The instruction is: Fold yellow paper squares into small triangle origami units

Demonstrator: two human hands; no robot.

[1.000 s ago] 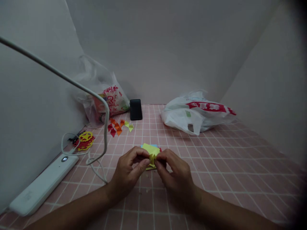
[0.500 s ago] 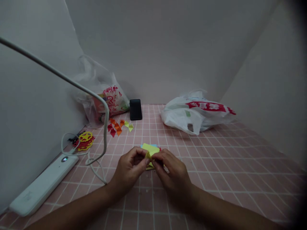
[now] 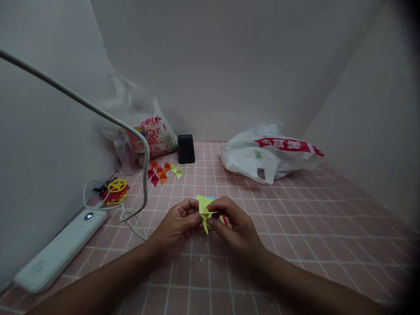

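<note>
A small folded piece of yellow paper (image 3: 204,215) is held up between both hands, its creased points and flaps facing me. My left hand (image 3: 179,223) pinches its left edge between thumb and fingers. On the other side, my right hand (image 3: 232,223) grips a flap with thumb and forefinger. Behind and below the hands, a stack of coloured paper sheets (image 3: 210,198) lies on the tiled surface; yellow, blue and red edges show, and the rest is hidden.
Several small red, orange and yellow folded papers (image 3: 160,172) lie beyond, near a black phone (image 3: 186,148). Plastic bags stand left (image 3: 154,135) and right (image 3: 272,153). At left are a white power strip (image 3: 62,249), yellow and red cut-outs (image 3: 116,191) and a white cable (image 3: 144,175).
The yellow paper has been turned and opened out, so its points and flaps now show. My fingers have shifted their hold on it.
</note>
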